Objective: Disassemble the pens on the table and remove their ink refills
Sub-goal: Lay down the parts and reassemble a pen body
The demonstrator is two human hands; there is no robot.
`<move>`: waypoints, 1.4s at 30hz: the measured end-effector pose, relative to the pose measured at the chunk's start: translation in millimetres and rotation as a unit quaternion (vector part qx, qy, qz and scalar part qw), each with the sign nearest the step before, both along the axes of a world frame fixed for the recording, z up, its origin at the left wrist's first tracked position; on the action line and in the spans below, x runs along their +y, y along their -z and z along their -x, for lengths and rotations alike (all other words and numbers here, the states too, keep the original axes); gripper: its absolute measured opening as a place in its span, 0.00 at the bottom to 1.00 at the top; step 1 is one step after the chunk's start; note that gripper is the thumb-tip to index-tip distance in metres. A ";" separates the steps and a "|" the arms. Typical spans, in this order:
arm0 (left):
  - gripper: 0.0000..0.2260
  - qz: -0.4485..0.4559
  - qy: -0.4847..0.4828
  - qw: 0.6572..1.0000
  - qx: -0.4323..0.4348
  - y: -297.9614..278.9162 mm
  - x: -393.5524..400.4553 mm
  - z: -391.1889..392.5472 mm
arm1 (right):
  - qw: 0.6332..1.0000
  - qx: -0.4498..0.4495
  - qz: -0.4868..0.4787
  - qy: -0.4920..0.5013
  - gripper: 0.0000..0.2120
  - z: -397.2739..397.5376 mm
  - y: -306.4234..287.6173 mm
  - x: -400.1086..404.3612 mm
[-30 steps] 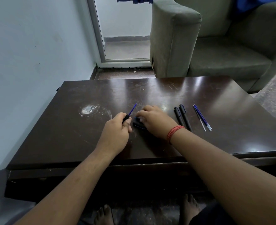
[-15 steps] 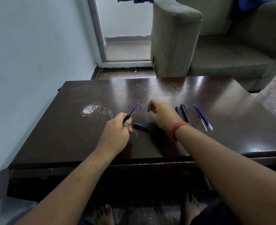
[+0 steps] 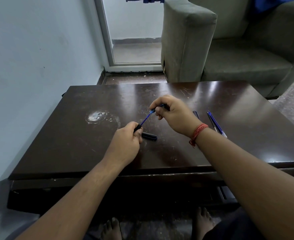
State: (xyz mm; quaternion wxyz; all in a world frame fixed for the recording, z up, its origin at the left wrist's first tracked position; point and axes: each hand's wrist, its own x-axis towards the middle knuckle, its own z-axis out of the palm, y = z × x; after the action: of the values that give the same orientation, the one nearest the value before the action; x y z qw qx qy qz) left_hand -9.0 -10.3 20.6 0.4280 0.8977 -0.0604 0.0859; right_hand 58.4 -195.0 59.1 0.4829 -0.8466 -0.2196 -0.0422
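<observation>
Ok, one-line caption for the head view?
Left hand grips a pen barrel while right hand pinches its blue refill above the table.

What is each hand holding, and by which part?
Left hand grips the pen barrel near its open end; right hand pinches the far end of the blue refill.

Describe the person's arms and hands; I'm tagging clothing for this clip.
Both forearms are bare, with no sleeves in view. The right hand has a red thread band wound several times round its wrist, a loose end hanging. The left hand wears nothing: no rings, watch or gloves show.
</observation>
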 end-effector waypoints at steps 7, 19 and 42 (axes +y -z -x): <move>0.11 0.005 0.007 1.000 0.002 -0.3 0.6 -0.5 | 0.999 -0.022 0.031 -0.010 0.10 2.0 -0.9 3.2; 0.11 0.009 0.018 1.000 0.008 -2.3 -1.0 1.4 | 0.998 -0.027 0.054 -0.023 0.10 8.2 -3.7 9.2; 0.11 -0.007 0.033 0.999 -0.002 -5.9 -1.8 3.3 | 0.997 0.029 0.042 -0.063 0.02 11.7 1.1 8.8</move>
State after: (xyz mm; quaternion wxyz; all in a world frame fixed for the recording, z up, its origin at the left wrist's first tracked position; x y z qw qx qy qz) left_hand -12.3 -12.1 26.6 0.4241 0.8980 -0.0914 0.0733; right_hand 46.7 -186.3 58.0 0.4552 -0.8514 -0.2598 0.0219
